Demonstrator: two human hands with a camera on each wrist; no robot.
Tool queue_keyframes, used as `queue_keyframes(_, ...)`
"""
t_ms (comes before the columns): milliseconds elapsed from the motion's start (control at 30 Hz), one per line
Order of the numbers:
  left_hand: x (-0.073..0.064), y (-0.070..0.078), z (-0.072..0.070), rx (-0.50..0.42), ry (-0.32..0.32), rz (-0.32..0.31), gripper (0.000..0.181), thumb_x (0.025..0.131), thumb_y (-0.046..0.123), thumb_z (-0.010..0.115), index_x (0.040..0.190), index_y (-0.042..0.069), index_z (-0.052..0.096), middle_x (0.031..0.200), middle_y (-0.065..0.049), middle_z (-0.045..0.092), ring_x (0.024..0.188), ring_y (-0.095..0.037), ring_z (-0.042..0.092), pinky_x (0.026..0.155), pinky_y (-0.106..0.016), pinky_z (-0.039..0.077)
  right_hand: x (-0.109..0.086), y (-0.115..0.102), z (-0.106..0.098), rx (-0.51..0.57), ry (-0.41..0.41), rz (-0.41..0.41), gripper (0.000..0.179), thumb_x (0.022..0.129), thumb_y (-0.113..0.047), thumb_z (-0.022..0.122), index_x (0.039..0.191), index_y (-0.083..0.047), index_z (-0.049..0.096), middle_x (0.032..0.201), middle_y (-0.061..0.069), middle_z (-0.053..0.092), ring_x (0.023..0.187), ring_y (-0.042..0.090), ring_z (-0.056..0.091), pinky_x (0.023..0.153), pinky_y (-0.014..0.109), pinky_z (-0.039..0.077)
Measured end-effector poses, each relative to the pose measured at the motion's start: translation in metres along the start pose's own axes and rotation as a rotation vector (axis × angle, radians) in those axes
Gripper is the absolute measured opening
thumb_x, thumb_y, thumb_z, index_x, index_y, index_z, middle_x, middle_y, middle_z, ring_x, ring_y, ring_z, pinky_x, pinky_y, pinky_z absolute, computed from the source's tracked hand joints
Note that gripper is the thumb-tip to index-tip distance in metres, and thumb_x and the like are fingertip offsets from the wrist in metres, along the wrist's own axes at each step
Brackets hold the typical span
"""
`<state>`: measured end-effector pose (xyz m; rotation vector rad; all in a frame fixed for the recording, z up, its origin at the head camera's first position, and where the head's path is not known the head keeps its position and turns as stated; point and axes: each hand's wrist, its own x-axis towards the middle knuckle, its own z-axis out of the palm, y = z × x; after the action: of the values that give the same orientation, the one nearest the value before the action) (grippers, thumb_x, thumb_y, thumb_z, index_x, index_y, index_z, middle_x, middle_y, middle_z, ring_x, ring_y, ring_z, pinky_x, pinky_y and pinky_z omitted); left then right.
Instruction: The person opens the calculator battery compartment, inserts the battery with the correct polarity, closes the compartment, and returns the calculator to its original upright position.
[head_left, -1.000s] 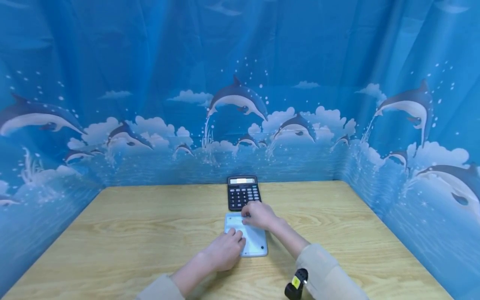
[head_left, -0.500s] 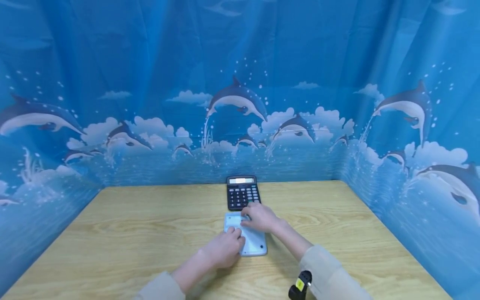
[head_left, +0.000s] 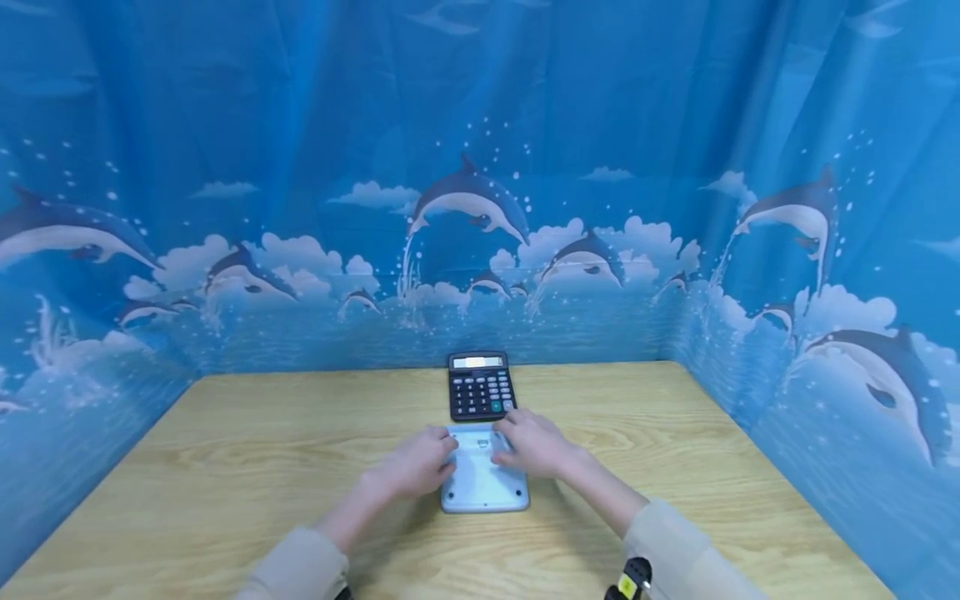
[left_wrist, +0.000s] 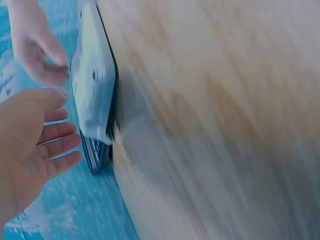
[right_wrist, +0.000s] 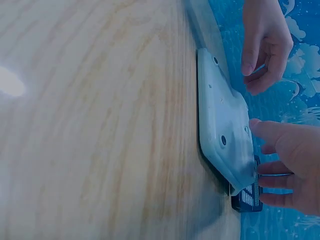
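Note:
A pale, flat device (head_left: 483, 479) lies back side up on the table, with dark round feet and a small latch; it resembles a calculator's back. My left hand (head_left: 420, 461) is at its far left side. In the left wrist view that hand's fingers (left_wrist: 59, 131) are loosely extended, holding nothing. At the far right side is my right hand (head_left: 534, 446), with fingertips over the device's edge. The right wrist view shows its thumb at the device's edge and its fingers (right_wrist: 276, 181) apart, not curled round it; actual contact is hard to tell.
Just behind the device lies a black calculator (head_left: 474, 394), keys up. The wooden table (head_left: 262, 467) meets a blue dolphin-print curtain (head_left: 315, 208) at the back and sides. A black wrist camera (head_left: 628, 581) hangs below the right sleeve.
My left hand has moved from over the pale device's middle to its left side, uncovering the latch. The right hand has shifted slightly right. The device stays at about the same place.

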<state>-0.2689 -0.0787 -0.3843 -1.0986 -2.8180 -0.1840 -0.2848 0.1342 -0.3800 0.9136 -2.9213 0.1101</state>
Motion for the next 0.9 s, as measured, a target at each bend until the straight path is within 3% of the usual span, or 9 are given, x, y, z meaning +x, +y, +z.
queue_keyframes(300, 0.002, -0.022, 0.007, 0.026, 0.046, -0.093, 0.043, 0.080, 0.013, 0.068, 0.119, 0.000, 0.058, 0.105, -0.015, 0.059, 0.095, -0.028, 0.057, 0.083, -0.040, 0.049, -0.015, -0.009, 0.000, -0.009, -0.076, 0.054, 0.070, 0.077, -0.053, 0.066, 0.129, -0.007, 0.052, 0.116, 0.011, 0.056, 0.099, 0.022, 0.055, 0.081, 0.036, 0.050)
queue_keyframes(500, 0.004, -0.030, 0.007, 0.030, 0.031, -0.137, 0.039, 0.082, 0.008, 0.065, 0.118, -0.002, 0.056, 0.113, -0.019, 0.057, 0.106, -0.034, 0.054, 0.092, -0.045, 0.045, -0.028, -0.023, 0.001, -0.043, -0.147, 0.085, 0.081, 0.075, -0.058, 0.065, 0.135, -0.008, 0.045, 0.125, 0.018, 0.049, 0.107, 0.029, 0.052, 0.084, 0.041, 0.049)
queue_keyframes(667, 0.008, -0.033, 0.007, 0.022, 0.013, -0.135, 0.041, 0.082, 0.006, 0.063, 0.121, -0.002, 0.054, 0.118, -0.020, 0.056, 0.111, -0.035, 0.052, 0.094, -0.046, 0.043, -0.039, -0.032, 0.007, -0.099, -0.120, 0.040, 0.083, 0.074, -0.058, 0.066, 0.135, -0.007, 0.044, 0.125, 0.022, 0.047, 0.103, 0.032, 0.053, 0.078, 0.041, 0.052)
queue_keyframes(900, 0.016, -0.032, 0.007, 0.015, -0.052, -0.139, 0.050, 0.078, 0.006, 0.065, 0.127, 0.004, 0.053, 0.124, -0.015, 0.055, 0.116, -0.033, 0.049, 0.097, -0.048, 0.040, -0.044, -0.033, 0.016, -0.145, -0.046, -0.008, 0.076, 0.075, -0.052, 0.068, 0.131, -0.004, 0.047, 0.117, 0.019, 0.048, 0.092, 0.028, 0.056, 0.069, 0.033, 0.053)
